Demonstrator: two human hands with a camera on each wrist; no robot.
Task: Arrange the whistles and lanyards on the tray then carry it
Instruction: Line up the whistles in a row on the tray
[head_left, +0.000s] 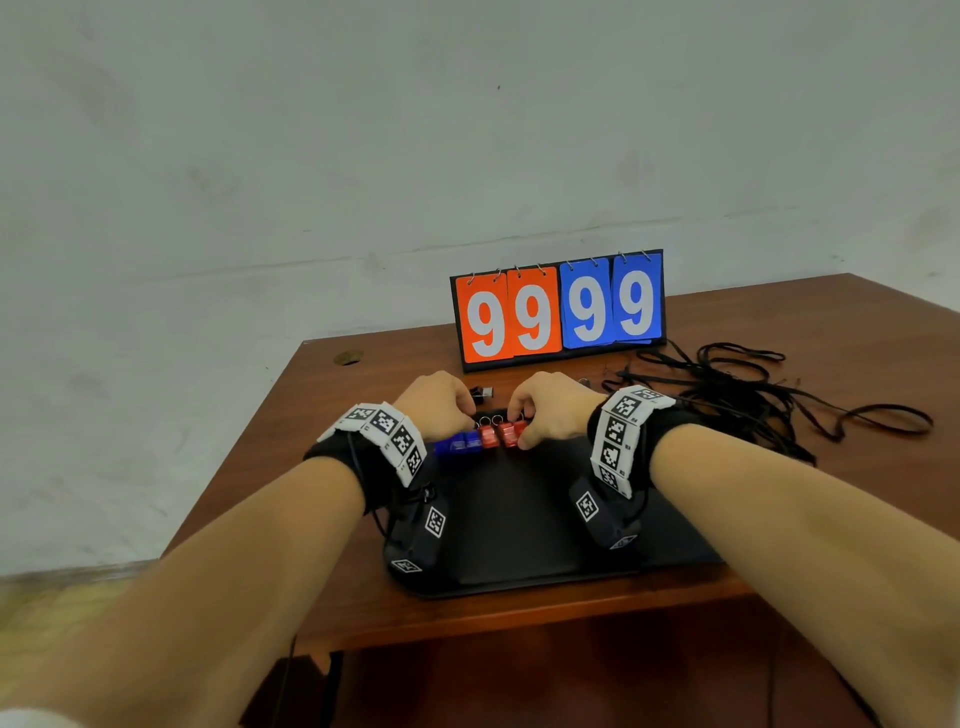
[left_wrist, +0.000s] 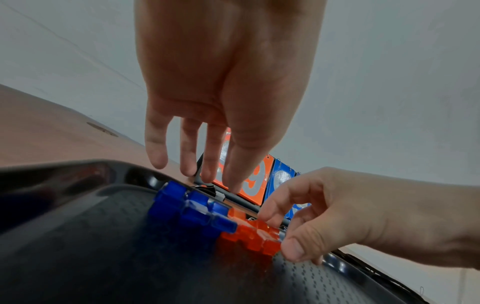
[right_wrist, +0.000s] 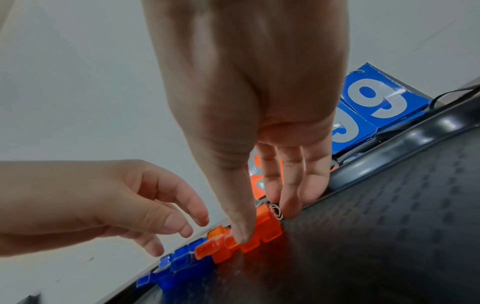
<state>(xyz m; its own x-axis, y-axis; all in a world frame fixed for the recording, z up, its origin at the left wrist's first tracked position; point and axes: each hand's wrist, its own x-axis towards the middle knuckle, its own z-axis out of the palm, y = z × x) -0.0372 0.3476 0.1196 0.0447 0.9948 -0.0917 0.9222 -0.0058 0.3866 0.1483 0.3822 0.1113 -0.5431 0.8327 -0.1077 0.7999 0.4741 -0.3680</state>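
Whistles sit in one tight row along the tray's far edge, frame centre in head view: blue whistles (head_left: 460, 444) on the left, red whistles (head_left: 501, 435) on the right, touching each other, split rings pointing away from the camera. Tray (head_left: 519, 519) is black with a textured mat, lying on a brown table (head_left: 779, 332).

Right hand (head_left: 550, 415) is on the red end: thumb against the near side, fingers reaching over the far side by the rings, so it pinches the outer red whistle. Left hand (head_left: 436, 405) hovers over the blue end, fingers loose and extended, gripping nothing in the left wrist view.

Lanyards (head_left: 737, 395) are a black tangle on the table at right, off the tray. One small dark whistle (head_left: 482, 393) lies just behind the row, off the tray. Scoreboard (head_left: 558, 306) reading 99 99 stands behind everything, against the wall.
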